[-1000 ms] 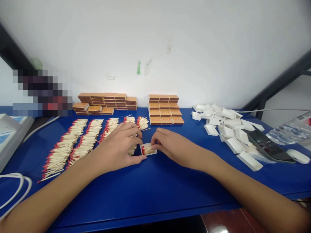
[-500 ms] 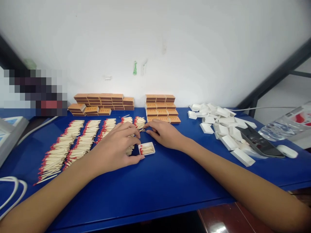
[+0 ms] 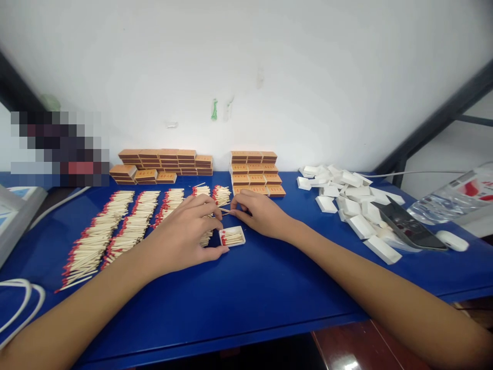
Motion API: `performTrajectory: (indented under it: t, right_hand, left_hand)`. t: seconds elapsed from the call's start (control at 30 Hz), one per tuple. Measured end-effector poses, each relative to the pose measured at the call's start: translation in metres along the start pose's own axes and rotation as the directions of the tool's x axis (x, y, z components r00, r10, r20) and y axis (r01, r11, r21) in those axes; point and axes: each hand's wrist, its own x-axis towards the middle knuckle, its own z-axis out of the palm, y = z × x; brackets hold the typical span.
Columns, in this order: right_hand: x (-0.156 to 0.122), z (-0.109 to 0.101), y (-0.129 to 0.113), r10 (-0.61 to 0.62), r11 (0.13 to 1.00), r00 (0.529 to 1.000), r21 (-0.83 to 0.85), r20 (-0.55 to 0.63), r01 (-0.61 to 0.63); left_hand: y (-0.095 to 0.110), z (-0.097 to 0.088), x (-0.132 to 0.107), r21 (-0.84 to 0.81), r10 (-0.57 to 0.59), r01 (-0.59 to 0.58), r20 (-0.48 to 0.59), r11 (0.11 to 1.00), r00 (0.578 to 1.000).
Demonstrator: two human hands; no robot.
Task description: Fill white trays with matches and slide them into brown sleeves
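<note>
A small white matchbox tray [image 3: 232, 237] with red-tipped matches in it lies on the blue table [image 3: 246, 293]. My left hand [image 3: 185, 234] rests over a heap of loose matches, thumb against the tray's left edge, fingers curled. My right hand [image 3: 259, 213] is just behind the tray, fingertips pinching a loose match [image 3: 225, 210] near the small match pile [image 3: 222, 195].
Rows of red-tipped matches [image 3: 115, 228] cover the left of the table. Orange matchbox sleeves [image 3: 164, 165] and a second stack [image 3: 256, 174] stand by the wall. White empty trays [image 3: 354, 203], a phone [image 3: 408, 226] and a white mouse [image 3: 454, 240] lie right. A cable [image 3: 19, 308] loops at left.
My right hand left the tray's right edge and reached back to the small match pile, where it now pinches a match. My left hand stayed by the tray.
</note>
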Motion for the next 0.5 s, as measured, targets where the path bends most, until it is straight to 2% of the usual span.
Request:
performTrajectory:
  t: [0.3, 0.5]
  right_hand:
    - [-0.009, -0.014, 0.000, 0.109, 0.993, 0.993, -0.046, 0.056, -0.106]
    - [-0.001, 0.000, -0.006, 0.086, 0.996, 0.996, 0.037, -0.023, -0.085]
  left_hand:
    - [-0.001, -0.001, -0.001, 0.010, 0.003, -0.003, 0.008, 1.000, 1.000]
    - [-0.001, 0.000, -0.001, 0.016, 0.001, -0.002, 0.021, 1.000, 1.000]
